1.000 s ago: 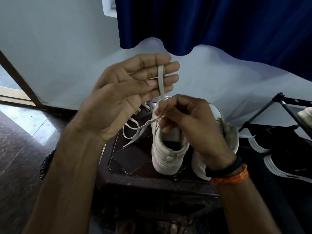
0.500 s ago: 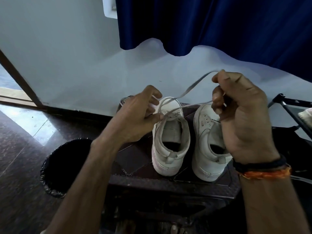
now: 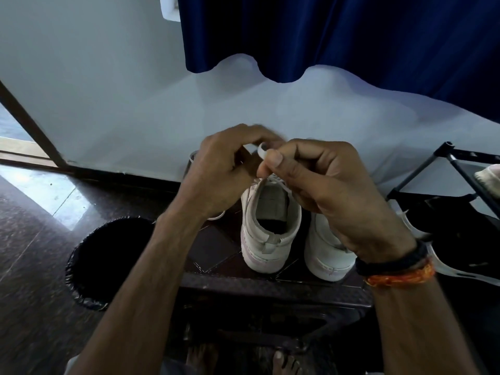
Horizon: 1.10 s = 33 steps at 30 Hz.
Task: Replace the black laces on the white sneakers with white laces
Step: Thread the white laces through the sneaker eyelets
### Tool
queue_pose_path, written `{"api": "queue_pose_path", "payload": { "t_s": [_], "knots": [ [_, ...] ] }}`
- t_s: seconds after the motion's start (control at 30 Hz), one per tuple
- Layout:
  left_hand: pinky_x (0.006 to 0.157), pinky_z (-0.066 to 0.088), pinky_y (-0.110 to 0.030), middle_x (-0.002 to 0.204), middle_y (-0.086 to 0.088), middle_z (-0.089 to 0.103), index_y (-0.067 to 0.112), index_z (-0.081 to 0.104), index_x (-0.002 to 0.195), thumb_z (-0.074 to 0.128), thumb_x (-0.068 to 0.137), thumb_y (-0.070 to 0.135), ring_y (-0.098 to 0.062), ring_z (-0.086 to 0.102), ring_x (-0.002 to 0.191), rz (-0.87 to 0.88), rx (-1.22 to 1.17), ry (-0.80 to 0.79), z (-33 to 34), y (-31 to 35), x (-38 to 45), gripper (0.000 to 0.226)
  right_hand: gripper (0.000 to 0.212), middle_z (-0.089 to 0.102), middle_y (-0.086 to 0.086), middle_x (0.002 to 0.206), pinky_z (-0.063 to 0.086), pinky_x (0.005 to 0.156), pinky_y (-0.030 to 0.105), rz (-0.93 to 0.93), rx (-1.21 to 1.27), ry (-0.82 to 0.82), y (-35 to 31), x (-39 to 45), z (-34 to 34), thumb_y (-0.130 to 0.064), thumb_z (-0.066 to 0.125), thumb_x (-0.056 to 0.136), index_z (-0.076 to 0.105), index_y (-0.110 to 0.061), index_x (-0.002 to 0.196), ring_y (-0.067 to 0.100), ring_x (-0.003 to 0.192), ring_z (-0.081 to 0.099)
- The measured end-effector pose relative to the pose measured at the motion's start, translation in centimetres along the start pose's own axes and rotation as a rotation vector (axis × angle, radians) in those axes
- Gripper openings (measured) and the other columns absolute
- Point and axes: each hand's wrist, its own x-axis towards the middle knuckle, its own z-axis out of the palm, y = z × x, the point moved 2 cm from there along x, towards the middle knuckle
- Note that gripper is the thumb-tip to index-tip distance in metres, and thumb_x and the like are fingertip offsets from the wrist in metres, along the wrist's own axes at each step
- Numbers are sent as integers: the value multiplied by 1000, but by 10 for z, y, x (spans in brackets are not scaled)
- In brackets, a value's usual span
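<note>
Two white sneakers stand heel-toward-me on a small dark table [image 3: 270, 288]. The left sneaker [image 3: 267, 228] shows its open collar; my wrist partly covers the right sneaker [image 3: 324, 255]. Both hands meet just above the left sneaker's tongue. My right hand [image 3: 332, 190] pinches a loop of white lace [image 3: 262, 150] between thumb and forefinger. My left hand [image 3: 227, 169] has its fingers curled at the same lace, blurred by motion. More white lace [image 3: 192, 158] trails behind my left hand. No black lace shows.
A black bin [image 3: 108, 261] with a liner stands on the floor left of the table. A black metal shoe rack [image 3: 465, 180] with dark shoes is at the right. A blue curtain [image 3: 338, 36] hangs on the wall behind.
My right hand has swung from far right back to the middle above the left sneaker. My left hand rose to meet it, and the taut lace is now a small loop between them.
</note>
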Motion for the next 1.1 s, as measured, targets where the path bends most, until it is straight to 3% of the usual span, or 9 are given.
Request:
{"api": "queue_pose_path", "payload": {
  "t_s": [0.07,0.17,0.27,0.43,0.63,0.73,0.83,0.97,1.1],
  "knots": [
    [60,51,-29,73,18,68,25,69,85,64,95,16,-1,64,66,-86,-11,113,-9,-4,0,15,21,52,-19,43,39,48,4,21,-40,-1,1,0,-2,-9,57,100,69,6,92,-5,43,53],
    [52,47,-30,60,5,60,10,63,76,56,103,31,-10,54,52,-188,-108,315,-28,-11,-1,35,26,51,-12,47,33,49,7,61,-81,53,2,-1,-13,-21,60,98,72,-1,86,1,45,42],
    [48,40,-18,59,-4,58,9,64,72,55,104,36,-7,50,48,-276,-91,430,-48,-19,-4,43,29,37,20,57,23,47,20,86,-95,104,3,-2,-27,-30,61,97,77,-7,87,13,51,30],
    [57,36,-27,54,2,56,18,66,63,59,95,51,-11,46,50,-487,-53,466,-71,-45,-14,46,31,46,-2,51,30,45,10,73,-234,235,9,-5,-55,-28,66,95,75,0,86,2,42,40],
    [70,33,-34,75,-5,65,31,73,75,86,65,44,-15,47,66,-572,74,184,-83,-48,-22,20,24,62,-5,59,41,63,27,49,-516,294,25,1,-66,-39,69,95,77,-24,79,4,54,51],
    [73,44,-37,106,-2,66,33,68,113,92,69,15,-18,49,64,-574,132,16,-89,-41,-25,54,19,68,-12,70,43,67,23,94,-529,198,26,5,-55,-20,62,101,77,-29,93,0,60,56],
    [69,45,-29,122,1,67,26,65,124,83,75,-1,-12,48,61,-439,-30,56,-86,-20,-21,59,19,74,-10,76,50,67,22,78,-497,159,26,9,-42,-12,64,99,78,-25,101,3,66,64],
    [66,53,-23,113,8,74,25,67,124,77,86,22,-5,58,63,-257,-83,-71,-49,9,-9,39,7,77,-4,79,60,67,31,17,-341,145,21,13,-25,-12,71,94,71,-19,94,15,71,74],
    [79,62,-47,105,14,75,27,71,122,74,87,48,-10,73,85,-156,28,-151,-18,14,-5,41,8,78,2,77,62,64,31,26,-271,138,21,14,-17,-11,72,94,64,-14,94,17,71,76]
  ]
}}
